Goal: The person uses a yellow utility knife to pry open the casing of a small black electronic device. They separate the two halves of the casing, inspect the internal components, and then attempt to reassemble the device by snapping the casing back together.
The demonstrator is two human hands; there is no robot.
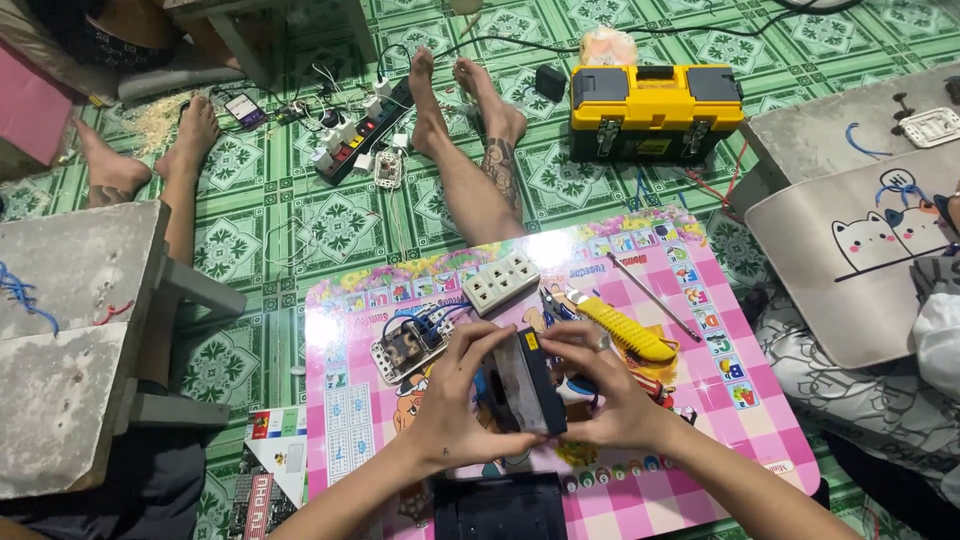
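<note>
A black box-shaped electrical part (525, 380) with a pale, clear face is held upright above the pink children's surface (720, 400), just over its middle. Its long axis runs roughly from near to far, tilted a little to the left at the far end, and its narrow edge with a small yellow sticker points away from the person. The pale face turns toward the left hand.

The left hand (455, 395) comes in from the lower left with the forearm angled up toward the centre; its fingers curl around the left side of the part, thumb low and fingertips high, closed on it. The right hand (605, 385) comes in from the lower right, a ring on one finger, and its fingers pinch the top and right side of the same part. Both hands grip it between them, wrists nearly level.

On the surface beyond the hands lie a white multi-socket block (501, 282), a wired switch plate (408, 345) with blue and black leads, a yellow utility knife (625, 330) and a thin metal rod (652, 297). A black tray (500, 507) sits at the near edge. On the green patterned floor (270, 200) stands a yellow and black toolbox (655, 110), and a power strip (360, 135) lies near another person's bare feet (465, 95).
</note>
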